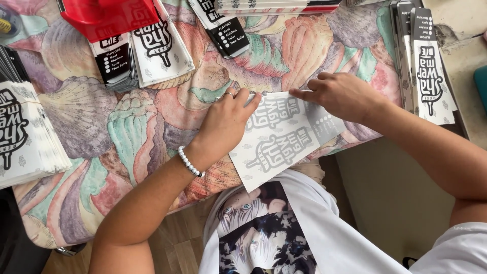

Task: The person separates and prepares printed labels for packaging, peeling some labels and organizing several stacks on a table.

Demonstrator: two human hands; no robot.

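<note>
Between the two hands, at the near edge of the surface (127, 132), lies a flat white paper sleeve (284, 137) with grey printing showing through it, its lower corner hanging past the edge toward the person's lap. The left hand (225, 119) rests palm down on the sleeve's upper left corner, fingers pressed flat and close together, a ring on one finger and a white bead bracelet (190, 162) at the wrist. The right hand (342, 94) is at the upper right edge, its fingertips pinched narrowly on the paper's border, as if creasing or folding it; neither hand lifts anything clear of the cloth.

By the look of it, the step in hand is the folding or flattening of this one sheet along its top edge. A further move would call for the left hand to keep the sheet pinned while the right runs along the edge, so the paper does not slide off the overhang.

Beyond the left hand sit stacks of printed sleeves (152, 48), partly under a red plastic bag (109, 18). Far to the left of the left hand is a thick pile of the same sleeves (28, 134). Just past the right hand, further right, another stack (428, 66) lies lengthwise. The surface wears a cloth patterned with shells.
</note>
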